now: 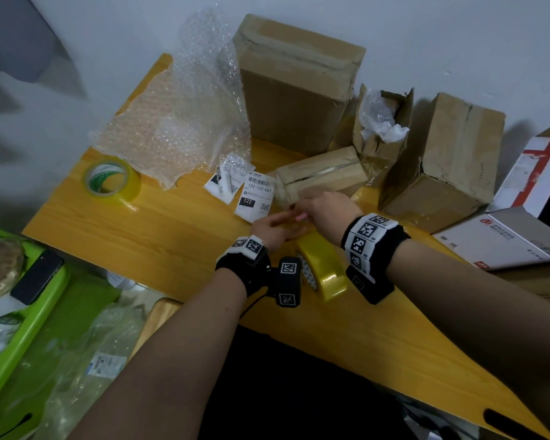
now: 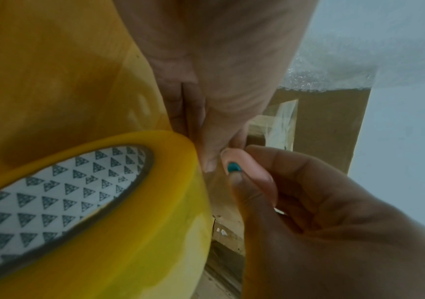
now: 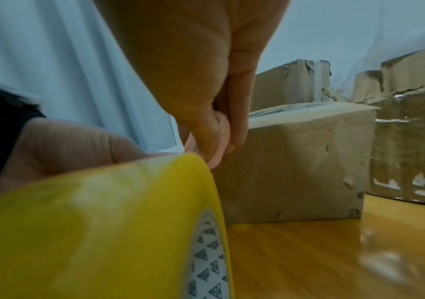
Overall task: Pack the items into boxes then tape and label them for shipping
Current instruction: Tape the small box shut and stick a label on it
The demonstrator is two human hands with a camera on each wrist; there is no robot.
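Note:
A yellow tape roll (image 1: 323,265) (image 2: 129,232) (image 3: 91,222) stands on edge on the wooden table (image 1: 140,230) between my wrists. Just beyond it my left hand (image 1: 280,223) (image 2: 321,202) and right hand (image 1: 315,204) (image 3: 206,81) meet on a small pink tool (image 1: 300,216) (image 2: 247,163) (image 3: 220,135) with a teal spot. Each hand pinches it between thumb and fingers. A small taped cardboard box (image 1: 321,173) (image 3: 295,161) lies right behind the hands. Printed shipping labels (image 1: 257,196) lie to its left.
A second tape roll (image 1: 111,181) sits at the table's left, bubble wrap (image 1: 178,122) behind it. A tall box (image 1: 296,87), an open box with white plastic (image 1: 381,134), another box (image 1: 451,163) and white cartons (image 1: 534,176) line the back and right. A green bin (image 1: 29,312) stands left.

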